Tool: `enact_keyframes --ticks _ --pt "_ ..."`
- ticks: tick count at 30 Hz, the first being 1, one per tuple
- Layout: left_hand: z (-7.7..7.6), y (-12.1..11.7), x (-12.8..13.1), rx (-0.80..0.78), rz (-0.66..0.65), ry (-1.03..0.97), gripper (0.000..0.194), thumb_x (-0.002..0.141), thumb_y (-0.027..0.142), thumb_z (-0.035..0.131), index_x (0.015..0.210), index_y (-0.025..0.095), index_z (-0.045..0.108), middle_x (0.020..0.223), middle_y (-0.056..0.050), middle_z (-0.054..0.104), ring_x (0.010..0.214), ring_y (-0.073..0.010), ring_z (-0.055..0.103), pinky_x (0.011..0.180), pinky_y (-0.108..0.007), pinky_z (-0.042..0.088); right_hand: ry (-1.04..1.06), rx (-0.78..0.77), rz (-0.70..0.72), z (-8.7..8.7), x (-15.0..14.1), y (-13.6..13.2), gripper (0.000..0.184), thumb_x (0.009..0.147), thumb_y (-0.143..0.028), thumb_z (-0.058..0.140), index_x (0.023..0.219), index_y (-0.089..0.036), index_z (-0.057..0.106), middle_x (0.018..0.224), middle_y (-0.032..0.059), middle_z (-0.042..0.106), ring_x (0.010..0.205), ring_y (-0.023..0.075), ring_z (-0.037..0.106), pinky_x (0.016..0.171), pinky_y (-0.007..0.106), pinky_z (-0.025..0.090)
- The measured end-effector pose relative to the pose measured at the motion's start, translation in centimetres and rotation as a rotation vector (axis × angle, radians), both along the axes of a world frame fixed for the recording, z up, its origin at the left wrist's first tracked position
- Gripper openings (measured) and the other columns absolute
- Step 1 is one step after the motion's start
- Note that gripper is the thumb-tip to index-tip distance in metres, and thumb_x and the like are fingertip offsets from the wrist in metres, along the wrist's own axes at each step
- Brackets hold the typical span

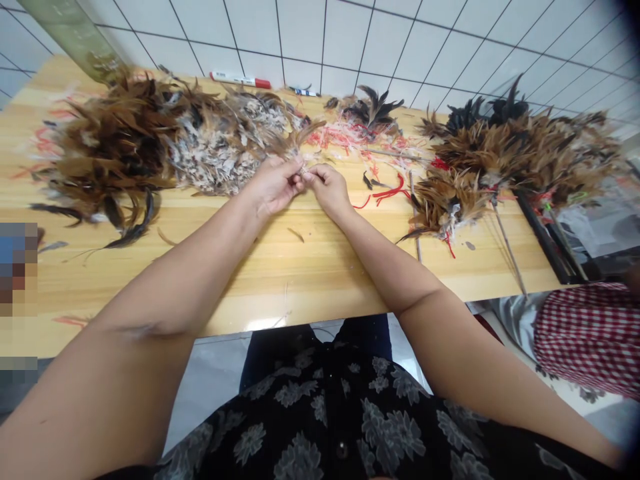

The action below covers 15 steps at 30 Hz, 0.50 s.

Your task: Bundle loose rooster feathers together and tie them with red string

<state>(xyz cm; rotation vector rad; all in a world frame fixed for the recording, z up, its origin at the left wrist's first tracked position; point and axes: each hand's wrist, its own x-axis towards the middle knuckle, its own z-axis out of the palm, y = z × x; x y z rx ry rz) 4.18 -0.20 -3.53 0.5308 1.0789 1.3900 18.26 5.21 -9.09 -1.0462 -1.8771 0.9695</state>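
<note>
My left hand (274, 183) and my right hand (327, 187) meet over the middle of a wooden table (280, 267). Both pinch the quill ends of a small bunch of brown feathers (300, 137) that fans away from me. My left fingers are closed round the stems, and my right fingertips press against them at the same spot. A large pile of brown and grey speckled feathers (150, 143) lies just left of my hands. Red thread scraps (390, 193) lie just right of them.
A heap of bound feather bundles (505, 160) and thin sticks (507, 247) lies at the right. Black feathers (373, 107), a red-capped marker (240, 80) sit by the tiled wall. A red checked cushion (590, 333) is off the table's right edge.
</note>
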Motion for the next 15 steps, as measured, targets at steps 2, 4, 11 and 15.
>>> enact_keyframes --ticks 2,4,11,15 --pt "0.3 -0.4 0.4 -0.003 0.001 0.007 0.048 0.124 0.003 0.081 0.079 0.016 0.067 0.067 0.001 0.063 0.052 -0.0046 0.053 0.051 -0.008 0.044 -0.017 0.000 -0.011 0.1 0.0 -0.1 0.023 0.114 -0.018 0.077 0.092 -0.024 0.077 0.104 0.0023 0.078 0.111 0.0222 0.073 0.114 0.038 0.059" --pt "0.6 -0.8 0.8 0.017 -0.021 0.027 0.049 0.121 0.004 0.086 0.078 0.016 0.066 0.067 0.002 0.063 0.053 -0.0051 0.053 0.051 -0.009 0.043 -0.035 0.014 -0.011 0.1 -0.1 -0.2 0.029 0.113 -0.018 0.078 0.086 -0.024 0.072 0.103 0.0023 0.077 0.112 0.0226 0.072 0.116 0.038 0.059" --pt "1.1 -0.9 0.5 0.024 -0.001 0.059 0.050 0.124 0.004 0.081 0.079 0.017 0.064 0.067 0.004 0.058 0.053 -0.0062 0.049 0.053 -0.013 0.042 0.146 -0.118 -0.035 -0.8 -0.2 0.8 0.022 0.116 -0.039 0.087 0.110 -0.025 0.071 0.095 -0.0041 0.071 0.090 0.0156 0.067 0.094 0.031 0.061" --pt "1.3 -1.1 0.3 0.050 -0.005 0.110 0.051 0.119 -0.003 0.082 0.077 0.017 0.061 0.069 0.004 0.058 0.054 -0.0074 0.048 0.054 -0.016 0.043 0.277 -0.169 -0.046 -0.8 0.2 1.6 0.030 0.121 -0.053 0.080 0.113 -0.027 0.068 0.087 -0.0070 0.062 0.075 0.0124 0.060 0.077 0.026 0.056"
